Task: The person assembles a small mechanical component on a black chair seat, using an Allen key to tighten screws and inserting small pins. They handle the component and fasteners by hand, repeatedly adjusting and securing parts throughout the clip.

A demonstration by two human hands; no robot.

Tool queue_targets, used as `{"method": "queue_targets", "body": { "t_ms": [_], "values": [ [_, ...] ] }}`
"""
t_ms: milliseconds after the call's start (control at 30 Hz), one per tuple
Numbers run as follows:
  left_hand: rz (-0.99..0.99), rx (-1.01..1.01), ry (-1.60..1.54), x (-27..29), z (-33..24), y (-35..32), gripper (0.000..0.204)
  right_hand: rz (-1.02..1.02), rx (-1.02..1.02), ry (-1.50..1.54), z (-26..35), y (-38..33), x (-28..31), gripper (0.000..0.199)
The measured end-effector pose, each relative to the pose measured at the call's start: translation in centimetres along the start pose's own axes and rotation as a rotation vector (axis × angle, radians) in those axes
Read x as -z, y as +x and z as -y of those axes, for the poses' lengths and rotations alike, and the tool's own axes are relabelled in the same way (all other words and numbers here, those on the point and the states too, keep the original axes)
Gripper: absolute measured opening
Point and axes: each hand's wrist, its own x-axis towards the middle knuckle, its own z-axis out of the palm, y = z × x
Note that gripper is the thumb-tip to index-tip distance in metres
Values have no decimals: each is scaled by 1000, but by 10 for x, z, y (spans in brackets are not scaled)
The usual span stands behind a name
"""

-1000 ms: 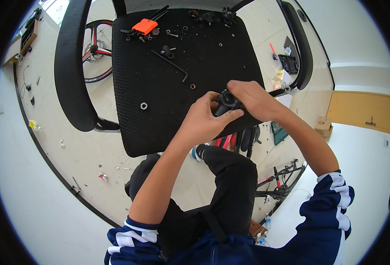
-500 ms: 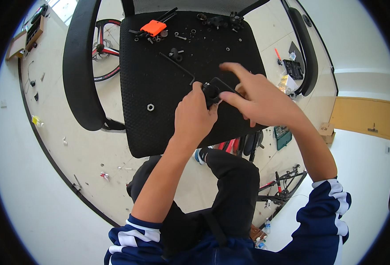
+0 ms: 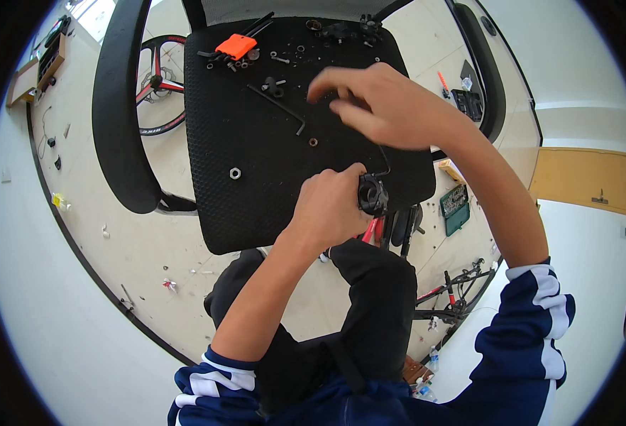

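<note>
My left hand (image 3: 331,206) is closed around a black ring-shaped clamp part (image 3: 373,196) above the right front of the black chair seat (image 3: 256,213). From that part rises a thin black hex key (image 3: 387,165), its upper end hidden behind my right hand. My right hand (image 3: 384,105) hovers over the seat's right half, slightly blurred, thumb and fingers apart, holding nothing visible. Below its fingertips lies a small copper-coloured nut (image 3: 313,142). Another hex key (image 3: 277,108) rests on the seat beside a small black part with a bolt (image 3: 273,86). A silver nut (image 3: 235,173) sits at the left.
An orange hex key holder (image 3: 236,47) lies at the seat's back left, with bolts and washers around it. Black parts (image 3: 338,32) are at the back. Armrests (image 3: 125,106) flank the seat. A wheel (image 3: 158,84), a green case (image 3: 456,211) and a bike frame (image 3: 451,295) are on the floor.
My right hand has left the clamp part and moved up and left over the seat. My left hand has brought the part right and nearer. The copper-coloured nut now shows.
</note>
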Motion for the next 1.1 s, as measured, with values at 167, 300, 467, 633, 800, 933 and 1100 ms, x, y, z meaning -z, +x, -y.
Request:
{"method": "queue_targets", "body": {
  "t_ms": [167, 300, 467, 633, 800, 933, 1100],
  "values": [
    [-29, -88, -252, 14, -9, 2, 31, -67, -22, -39, -78, -21, -12, 15],
    [-205, -135, -431, 27, 1, -5, 35, -56, -192, 213, -67, -48, -29, 23],
    [-326, -124, -448, 25, -2, -3, 33, -320, -513, 562, -11, -93, -44, 27],
    [-290, -152, -446, 19, -2, -5, 32, -334, -452, 389, 23, -124, -50, 23],
    [-312, -178, -391, 3, 7, -14, 33, -298, -483, 276, 54, -146, -63, 17],
    [-462, -147, -413, -31, -8, -40, 33, -434, -414, 273, 75, -187, -94, 20],
    [-461, -34, -292, -45, -47, -119, 34, -612, -222, 193, 141, -231, -94, 24]
  ]
}}
